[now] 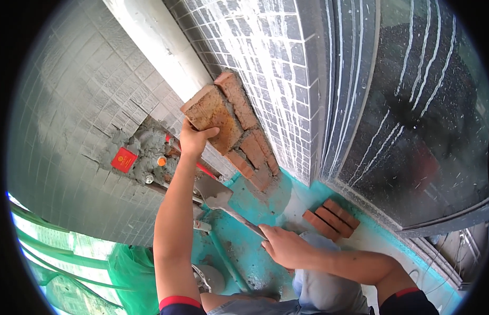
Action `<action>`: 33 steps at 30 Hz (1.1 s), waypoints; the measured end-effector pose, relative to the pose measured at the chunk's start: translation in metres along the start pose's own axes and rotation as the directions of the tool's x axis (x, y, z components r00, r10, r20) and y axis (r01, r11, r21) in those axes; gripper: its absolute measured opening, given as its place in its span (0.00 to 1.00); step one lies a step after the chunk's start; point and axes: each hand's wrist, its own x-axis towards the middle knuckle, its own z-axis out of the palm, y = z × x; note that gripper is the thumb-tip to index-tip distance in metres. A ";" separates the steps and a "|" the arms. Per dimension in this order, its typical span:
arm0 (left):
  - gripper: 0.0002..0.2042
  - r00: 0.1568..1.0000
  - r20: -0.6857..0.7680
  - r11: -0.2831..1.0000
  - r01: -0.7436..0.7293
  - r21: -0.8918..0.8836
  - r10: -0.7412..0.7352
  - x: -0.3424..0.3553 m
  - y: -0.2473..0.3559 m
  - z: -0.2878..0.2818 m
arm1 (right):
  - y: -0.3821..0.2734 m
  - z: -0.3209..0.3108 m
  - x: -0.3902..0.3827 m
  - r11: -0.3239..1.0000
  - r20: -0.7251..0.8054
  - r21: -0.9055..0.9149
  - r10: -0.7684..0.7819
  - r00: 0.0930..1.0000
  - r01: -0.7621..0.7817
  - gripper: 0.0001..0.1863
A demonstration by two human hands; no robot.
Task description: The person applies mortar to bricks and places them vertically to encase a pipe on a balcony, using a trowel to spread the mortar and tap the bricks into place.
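Note:
My left hand (196,139) is closed on a rough orange brick (215,118) at the top of a short brick stack (257,152), beside a white vertical pipe (152,39) in the wall corner. My right hand (278,247) grips the handle of a trowel (213,193), whose blade carries some grey mortar just below the stack. Left of my left forearm, a broken patch of tiled wall holds a red square cover (123,159), an orange-capped fitting (162,160) and small pipes.
Loose bricks (331,220) lie on the turquoise-coated floor (268,205) at right, below a dark glazed panel (412,147). A teal pipe (228,257) and bucket (213,278) are at bottom centre; green netting (129,270) hangs lower left. Grey tiled walls (276,63) flank the corner.

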 end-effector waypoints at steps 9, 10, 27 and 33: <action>0.31 0.999 0.019 0.998 -0.042 -0.056 0.043 0.005 -0.004 0.000 | 0.004 0.003 0.068 1.000 0.093 0.029 -0.003 0.996 0.000 0.16; 0.31 0.999 0.021 0.998 -0.036 -0.052 0.037 0.004 -0.004 0.002 | 0.009 0.002 0.071 0.997 -0.021 0.061 0.056 0.998 -0.054 0.19; 0.30 1.000 -0.004 0.998 0.009 -0.061 -0.009 0.001 0.002 0.007 | 0.016 0.000 0.066 0.988 -0.230 0.154 0.019 0.973 0.017 0.25; 0.31 1.000 -0.019 0.999 -0.011 0.037 0.011 -0.001 0.002 0.007 | 0.013 0.004 0.058 0.997 -0.173 0.079 0.009 0.985 0.004 0.24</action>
